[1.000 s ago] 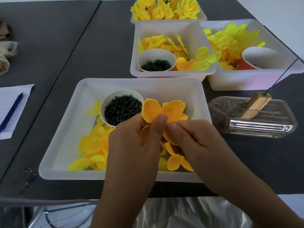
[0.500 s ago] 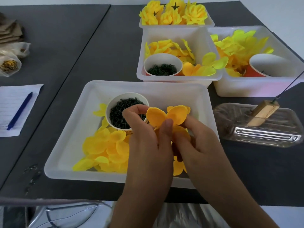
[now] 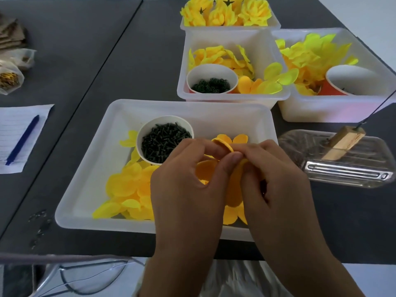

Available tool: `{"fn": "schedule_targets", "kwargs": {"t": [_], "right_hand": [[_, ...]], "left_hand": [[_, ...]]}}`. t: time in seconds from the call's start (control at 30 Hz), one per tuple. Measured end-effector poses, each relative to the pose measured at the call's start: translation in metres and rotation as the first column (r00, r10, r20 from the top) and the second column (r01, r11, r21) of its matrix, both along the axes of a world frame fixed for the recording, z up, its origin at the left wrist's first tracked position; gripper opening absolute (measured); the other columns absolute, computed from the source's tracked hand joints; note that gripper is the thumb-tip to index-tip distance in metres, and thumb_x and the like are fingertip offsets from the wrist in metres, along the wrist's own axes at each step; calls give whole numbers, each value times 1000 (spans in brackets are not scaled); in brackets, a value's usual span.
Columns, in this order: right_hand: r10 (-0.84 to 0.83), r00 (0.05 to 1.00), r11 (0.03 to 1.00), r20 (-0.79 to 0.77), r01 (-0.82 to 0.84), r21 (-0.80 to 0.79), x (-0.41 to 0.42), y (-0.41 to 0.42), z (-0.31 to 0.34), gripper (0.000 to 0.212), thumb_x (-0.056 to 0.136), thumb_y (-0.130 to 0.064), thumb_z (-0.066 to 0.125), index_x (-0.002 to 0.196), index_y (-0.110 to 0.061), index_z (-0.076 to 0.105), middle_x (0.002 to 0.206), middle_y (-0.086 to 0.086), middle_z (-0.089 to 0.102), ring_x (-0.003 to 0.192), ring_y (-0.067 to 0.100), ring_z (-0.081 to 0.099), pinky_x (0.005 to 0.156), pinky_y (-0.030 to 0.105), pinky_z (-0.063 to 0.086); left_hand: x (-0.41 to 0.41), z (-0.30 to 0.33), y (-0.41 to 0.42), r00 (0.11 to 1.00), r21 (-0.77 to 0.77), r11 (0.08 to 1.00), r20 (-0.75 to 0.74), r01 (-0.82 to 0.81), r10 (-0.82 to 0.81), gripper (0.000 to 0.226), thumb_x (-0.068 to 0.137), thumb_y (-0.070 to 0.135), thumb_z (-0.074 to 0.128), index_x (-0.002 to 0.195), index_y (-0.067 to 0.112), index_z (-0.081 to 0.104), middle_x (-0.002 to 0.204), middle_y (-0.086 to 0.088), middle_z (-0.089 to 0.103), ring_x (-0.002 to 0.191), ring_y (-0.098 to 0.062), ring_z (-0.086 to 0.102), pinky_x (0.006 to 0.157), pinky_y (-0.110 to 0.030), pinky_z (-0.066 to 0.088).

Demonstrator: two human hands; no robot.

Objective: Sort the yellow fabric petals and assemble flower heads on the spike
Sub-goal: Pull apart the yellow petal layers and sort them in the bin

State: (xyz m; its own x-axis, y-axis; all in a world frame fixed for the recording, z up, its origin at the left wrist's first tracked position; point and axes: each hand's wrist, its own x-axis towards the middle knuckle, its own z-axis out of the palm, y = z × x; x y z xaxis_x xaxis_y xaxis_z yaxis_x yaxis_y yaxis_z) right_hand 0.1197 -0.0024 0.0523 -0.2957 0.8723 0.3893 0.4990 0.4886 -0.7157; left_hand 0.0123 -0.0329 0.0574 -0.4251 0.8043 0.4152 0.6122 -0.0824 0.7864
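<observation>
Orange petal piece (image 3: pixel 222 144) was fanned open upright a second ago — now folded flatter, pinched between left hand (image 3: pixel 188 189) and right hand (image 3: pixel 272 179). Fingertips have closed together, both hands nearer the cup of black pins (image 3: pixel 165 139).

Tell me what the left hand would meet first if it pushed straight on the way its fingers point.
Probably the right hand: the left hand points up-right, its fingertips meeting the right's on the orange petal piece. Depth beyond is unclear.

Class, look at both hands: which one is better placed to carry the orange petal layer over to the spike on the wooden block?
Probably the right hand: the spike and wooden block stand on its side. Both hands pinch the orange petal layer; the left hand would cross over.
</observation>
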Motion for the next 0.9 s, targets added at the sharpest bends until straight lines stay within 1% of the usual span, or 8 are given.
{"fn": "schedule_targets", "kwargs": {"t": [0.1,0.27,0.37,0.43,0.5,0.6,0.77,0.9], "right_hand": [[17,1000,999,-24,-18,-33,3,-2,4,25,93,-20,44,109,-25,62,88,-9,55,80,5,54,66,10,44],[46,998,992,-48,-52,-115,6,-5,8,24,92,-25,43,105,-31,62,88,-12,57,79,7,57,63,15,47],[76,987,962,-139,-109,-251,8,-8,12,19,90,-32,44,96,-43,58,85,-16,61,83,9,61,63,24,53],[81,958,910,-276,-184,-372,8,-11,15,18,86,-39,50,102,-43,56,90,-16,63,83,6,64,60,20,54],[48,914,821,-402,-266,-505,8,-13,16,37,77,-45,59,113,-41,50,99,-13,65,87,6,67,64,20,56],[44,925,717,-377,-292,-633,4,-18,14,56,66,-57,63,117,-43,43,100,-14,66,87,5,68,65,23,56],[80,918,798,-389,-292,-526,-1,-24,15,12,90,-37,55,102,-38,53,81,0,64,68,15,63,55,20,53],[54,949,888,-311,-188,-420,3,-21,14,11,88,-27,48,93,-32,57,74,1,60,61,18,58,48,27,51]], "left_hand": [[-5,1,-1,986,-1,997,147,77,-76,3,79,39,69,78,36,68,80,19,68,82,-3,65,65,-16,49],[-11,4,-3,968,-2,990,211,139,-135,3,77,37,72,79,36,70,80,16,69,81,-9,68,64,-31,56],[-11,4,-5,964,4,993,239,120,-118,6,78,33,76,77,34,70,77,15,70,77,-7,68,60,-20,53],[-10,3,-7,966,12,998,251,68,-69,6,80,30,74,79,32,70,76,16,70,76,-4,68,60,-13,50],[-9,1,-7,961,15,1000,276,3,-7,3,83,30,72,82,31,69,76,17,69,78,-2,67,61,-11,50],[-6,1,-7,961,16,997,269,-72,65,5,85,35,70,83,34,66,77,22,67,82,3,65,64,-8,48],[0,0,-7,963,20,996,258,-83,75,3,86,31,69,85,29,68,77,18,68,79,0,66,62,-9,49],[1,1,-7,996,-13,999,71,-47,48,2,88,34,64,87,32,64,86,21,66,89,1,63,71,-14,50]]}}
